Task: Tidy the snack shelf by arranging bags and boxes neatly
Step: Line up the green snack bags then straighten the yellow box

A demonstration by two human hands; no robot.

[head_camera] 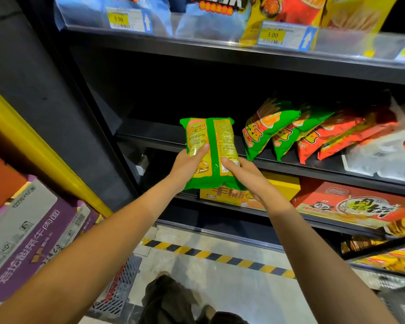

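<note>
A green and yellow snack bag (211, 141) is held upright, back side toward me, in front of the middle shelf (150, 136). My left hand (187, 167) grips its lower left edge, thumb on the face. My right hand (246, 176) holds its lower right side, thumb across the back panel. On the shelf to the right, two green bags (267, 129) and two red bags (332, 134) lean in a row, tilted right. The shelf's left part behind the held bag is dark and bare.
The upper shelf (197, 43) carries blue and yellow bags behind price tags. Below are a yellow box (283, 185) and a red box (351, 202). Stacked cartons (28, 230) stand at the left. A crate (122, 284) sits on the floor by striped tape.
</note>
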